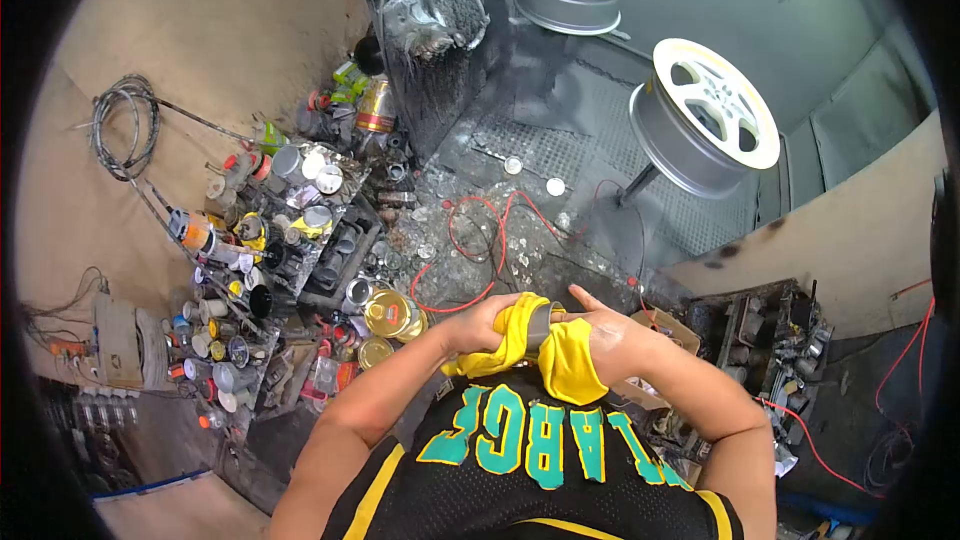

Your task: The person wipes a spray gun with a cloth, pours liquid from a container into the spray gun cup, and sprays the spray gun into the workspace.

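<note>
Close in front of my chest, a yellow cloth (570,364) is wrapped around a grey, round object (540,328), perhaps a cup; its lower part is hidden. My left hand (484,325) grips the cloth on the left side of the grey object, fingers wrapped over it. On the right side, my right hand (612,340) presses the cloth, with one finger or the thumb sticking out upward; its other fingers are mostly hidden.
Two white wheel rims (712,105) stand at the upper right. Paint cans (395,314) and jars crowd the left bench. A red hose (456,240) loops across the floor. A cluttered rack (765,340) is at the right.
</note>
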A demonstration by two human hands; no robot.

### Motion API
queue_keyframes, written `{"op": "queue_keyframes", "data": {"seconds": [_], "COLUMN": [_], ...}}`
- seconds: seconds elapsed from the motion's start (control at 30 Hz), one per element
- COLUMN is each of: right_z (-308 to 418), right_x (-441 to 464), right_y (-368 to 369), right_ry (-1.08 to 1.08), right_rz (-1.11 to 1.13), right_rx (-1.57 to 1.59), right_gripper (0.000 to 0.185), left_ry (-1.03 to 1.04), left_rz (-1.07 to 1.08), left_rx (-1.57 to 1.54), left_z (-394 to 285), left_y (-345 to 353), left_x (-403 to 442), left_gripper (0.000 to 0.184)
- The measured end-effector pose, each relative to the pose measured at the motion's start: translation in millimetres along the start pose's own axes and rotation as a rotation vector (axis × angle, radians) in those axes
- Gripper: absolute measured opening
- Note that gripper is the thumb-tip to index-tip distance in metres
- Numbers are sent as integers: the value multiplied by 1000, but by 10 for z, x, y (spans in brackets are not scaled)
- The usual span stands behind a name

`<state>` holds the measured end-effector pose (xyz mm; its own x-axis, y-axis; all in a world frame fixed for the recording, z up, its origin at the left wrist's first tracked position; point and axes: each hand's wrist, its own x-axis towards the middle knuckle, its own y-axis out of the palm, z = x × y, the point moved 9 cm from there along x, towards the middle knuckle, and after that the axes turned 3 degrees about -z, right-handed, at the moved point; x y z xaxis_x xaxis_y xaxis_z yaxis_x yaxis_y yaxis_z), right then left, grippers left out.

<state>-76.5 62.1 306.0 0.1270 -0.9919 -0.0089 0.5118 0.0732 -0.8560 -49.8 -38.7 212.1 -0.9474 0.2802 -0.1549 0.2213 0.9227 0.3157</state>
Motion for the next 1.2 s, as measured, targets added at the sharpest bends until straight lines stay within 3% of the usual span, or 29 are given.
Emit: {"op": "queue_keyframes", "data": {"seconds": [0.07, 0.17, 0.2, 0.23, 0.3, 0.37, 0.43, 0.47, 0.57, 0.63, 0.7, 0.73, 0.77, 0.83, 0.9, 0.93, 0.97, 1.0, 1.03, 1.13, 1.2], "right_z": [85, 15, 67, -189, -315, -311, -351, -345, -381, -295, -283, -382, -481, -444, -819, -821, -893, -903, -829, -760, -528], "right_x": [25, 32, 68, 48, -1, 20, 4, -3, 5, -7, -17, -59, -110, -142, -268, -221, -223, -204, -138, -147, 6], "right_y": [-39, 323, 296, 476, 615, 634, 542, 491, 544, 542, 605, 641, 671, 521, 873, 845, 925, 1024, 864, 721, 377], "right_ry": [-55, -102, -202, 74, 199, 200, 225, 218, 324, 304, 284, 371, 464, 407, 660, 648, 684, 718, 660, 687, 435], "right_rz": [-13, 80, -103, -169, -343, -372, -553, -693, -708, -666, -629, -655, -680, -736, -1020, -1020, -1099, -1152, -1100, -980, -762], "right_rx": [-28, 22, 77, 658, 782, 761, 398, 336, 263, 263, 255, 270, 286, 174, 957, 959, 1287, 1625, 1563, 1312, 361], "right_gripper": [36, 37, 31, 25, 24, 23, 18, 14, 9, 9, 8, 9, 9, 10, 14, 14, 17, 20, 20, 22, 25], "left_ry": [10, -83, -78, -75, 83, 177, 276, 199, 110, 21, -185, -59, -47, 184, 345, 298, 251, 179, 242, 295, 411], "left_rz": [51, 88, 44, 32, -272, -401, -486, -531, -765, -884, -807, -764, -545, -564, -567, -628, -689, -793, -883, -916, -1031], "left_rx": [89, 579, 617, 619, 519, 506, 304, 358, 581, 529, 142, 181, 123, 297, 454, 431, 406, 585, 657, 592, 728], "left_z": [-153, -297, -346, -254, -50, 181, 251, 375, 156, 425, 861, 837, 1015, 1036, 757, 705, 653, 77, 24, -199, -413], "left_y": [43, 73, 102, 142, 22, -21, -69, -159, -365, -525, -533, -482, -371, -319, -214, -285, -377, -268, -378, -707, -746], "left_x": [8, -59, -93, -117, -178, -230, -303, -339, -552, -669, -731, -744, -666, -656, -621, -556, -529, -618, -572, -503, -531], "left_gripper": [75, 64, 57, 57, 52, 45, 35, 25, 23, 28, 38, 30, 33, 48, 59, 56, 54, 48, 34, 26, 18]}}
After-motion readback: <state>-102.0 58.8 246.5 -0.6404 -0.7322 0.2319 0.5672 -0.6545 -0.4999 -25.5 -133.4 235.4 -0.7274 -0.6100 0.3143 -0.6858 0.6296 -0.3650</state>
